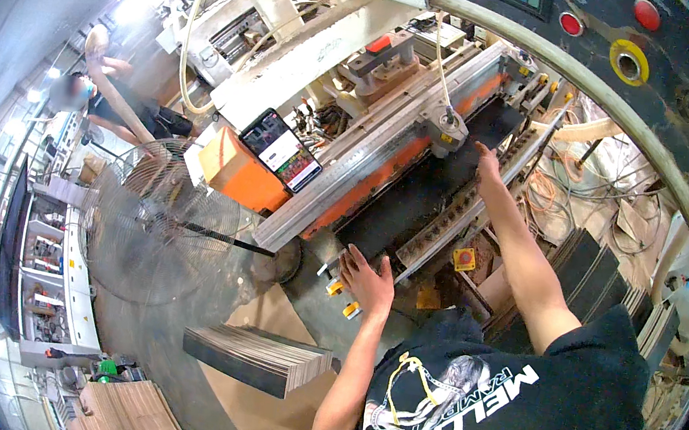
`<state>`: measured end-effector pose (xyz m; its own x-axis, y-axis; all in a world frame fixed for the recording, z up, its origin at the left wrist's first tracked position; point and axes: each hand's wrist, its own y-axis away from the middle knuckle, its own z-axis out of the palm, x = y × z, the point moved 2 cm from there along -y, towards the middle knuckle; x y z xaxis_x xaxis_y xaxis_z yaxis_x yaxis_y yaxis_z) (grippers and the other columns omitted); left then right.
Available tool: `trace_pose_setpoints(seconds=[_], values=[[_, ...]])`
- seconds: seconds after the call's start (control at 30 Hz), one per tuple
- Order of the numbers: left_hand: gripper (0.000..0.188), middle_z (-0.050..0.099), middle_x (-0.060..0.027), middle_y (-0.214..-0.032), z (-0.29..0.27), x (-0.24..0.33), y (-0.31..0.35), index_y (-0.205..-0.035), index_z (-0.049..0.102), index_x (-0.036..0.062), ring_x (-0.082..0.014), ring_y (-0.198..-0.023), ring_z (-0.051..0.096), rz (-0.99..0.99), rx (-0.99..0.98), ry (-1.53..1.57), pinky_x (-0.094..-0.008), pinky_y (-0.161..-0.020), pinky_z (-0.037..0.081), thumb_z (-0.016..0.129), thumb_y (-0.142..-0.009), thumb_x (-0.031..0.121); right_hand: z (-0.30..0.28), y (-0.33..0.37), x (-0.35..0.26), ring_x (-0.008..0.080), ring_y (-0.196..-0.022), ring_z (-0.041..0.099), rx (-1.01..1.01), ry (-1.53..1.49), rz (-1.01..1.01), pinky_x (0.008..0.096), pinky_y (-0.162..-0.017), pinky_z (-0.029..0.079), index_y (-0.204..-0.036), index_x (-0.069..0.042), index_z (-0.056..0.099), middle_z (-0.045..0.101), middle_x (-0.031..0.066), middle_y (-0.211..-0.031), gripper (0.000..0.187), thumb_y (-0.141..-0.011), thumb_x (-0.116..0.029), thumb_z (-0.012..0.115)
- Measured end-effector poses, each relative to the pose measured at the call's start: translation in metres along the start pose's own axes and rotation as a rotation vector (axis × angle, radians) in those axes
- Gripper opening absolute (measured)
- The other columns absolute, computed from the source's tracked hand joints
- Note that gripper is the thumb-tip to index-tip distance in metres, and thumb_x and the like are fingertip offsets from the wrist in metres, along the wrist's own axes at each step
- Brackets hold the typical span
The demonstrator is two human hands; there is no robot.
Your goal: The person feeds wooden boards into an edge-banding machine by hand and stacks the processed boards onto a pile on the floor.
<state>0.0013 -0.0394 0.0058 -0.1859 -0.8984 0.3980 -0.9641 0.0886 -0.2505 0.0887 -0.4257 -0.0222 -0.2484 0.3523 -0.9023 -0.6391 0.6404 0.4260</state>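
A long black board [413,200] lies in the machine, between an orange-faced metal beam [365,190] and a slotted rail [450,229]. My left hand [368,281] is at the board's near left end, palm down with fingers spread, and grips nothing. Farther right, my right hand [487,166] reaches over the rail to the board's near edge. Its fingers look stretched out along that edge; whether they press on the board I cannot tell. A grey machine head [445,133] with a cable stands over the board, just left of my right hand.
A phone [281,150] leans on an orange box [241,171] atop the beam. Stacked dark boards stand at left [256,360] and right [584,277]. A floor fan [174,219] stands left; a control panel [595,30] curves overhead. Another person [137,105] works far left.
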Motion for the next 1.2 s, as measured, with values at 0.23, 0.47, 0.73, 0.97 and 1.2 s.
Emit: trace_pose_setpoints(seconds=[0.23,0.47,0.73,0.97,1.2], values=[[0.079,0.043,-0.0322,-0.143,0.002,-0.001,-0.002,-0.15,0.033,-0.0017,-0.0451,-0.135,0.039,-0.011,0.08,0.037,-0.0566,-0.113,0.026,0.061,-0.094,0.046,0.005,0.027,-0.025,0.0338,-0.15,0.018,0.115,0.0,0.083,0.0529,-0.117,0.023,-0.144,-0.013,0.049,0.024,0.0171,-0.162,0.051,-0.103,-0.042,0.047],[0.085,0.06,-0.0271,-0.125,-0.023,-0.025,-0.014,-0.142,0.045,-0.0037,-0.0456,-0.119,0.053,-0.048,-0.008,-0.06,-0.053,-0.109,0.033,0.063,-0.088,0.059,0.012,0.046,0.02,0.0385,-0.148,0.024,0.341,1.023,-0.311,0.0441,-0.121,0.02,-0.147,0.007,0.036,0.035,0.0252,-0.154,0.075,-0.099,-0.048,0.052],[0.079,0.063,-0.028,-0.118,-0.008,-0.04,-0.02,-0.135,0.05,-0.0103,-0.0428,-0.108,0.059,0.02,-0.1,0.117,-0.0488,-0.103,0.04,0.055,-0.094,0.057,0.046,0.084,0.057,0.0354,-0.146,0.029,0.459,0.975,-0.477,0.043,-0.122,0.018,-0.146,0.006,0.038,0.042,0.0228,-0.151,0.065,-0.101,-0.039,0.048],[0.075,0.062,-0.029,-0.113,-0.005,-0.042,-0.017,-0.138,0.045,-0.0106,-0.0422,-0.106,0.058,0.138,-0.037,0.142,-0.0509,-0.102,0.039,0.051,-0.098,0.053,0.041,0.092,0.051,0.0339,-0.14,0.04,0.539,0.965,-0.501,0.0419,-0.119,0.026,-0.144,0.0,0.045,0.049,0.0204,-0.146,0.061,-0.102,-0.043,0.046],[0.076,0.058,-0.0314,-0.125,-0.012,-0.04,-0.005,-0.141,0.044,-0.0102,-0.0455,-0.115,0.055,0.108,-0.122,0.209,-0.05,-0.107,0.038,0.05,-0.099,0.053,0.031,0.097,0.058,0.0327,-0.138,0.043,0.569,0.97,-0.456,0.0412,-0.118,0.028,-0.145,0.0,0.045,0.051,0.0187,-0.145,0.063,-0.101,-0.045,0.047]])
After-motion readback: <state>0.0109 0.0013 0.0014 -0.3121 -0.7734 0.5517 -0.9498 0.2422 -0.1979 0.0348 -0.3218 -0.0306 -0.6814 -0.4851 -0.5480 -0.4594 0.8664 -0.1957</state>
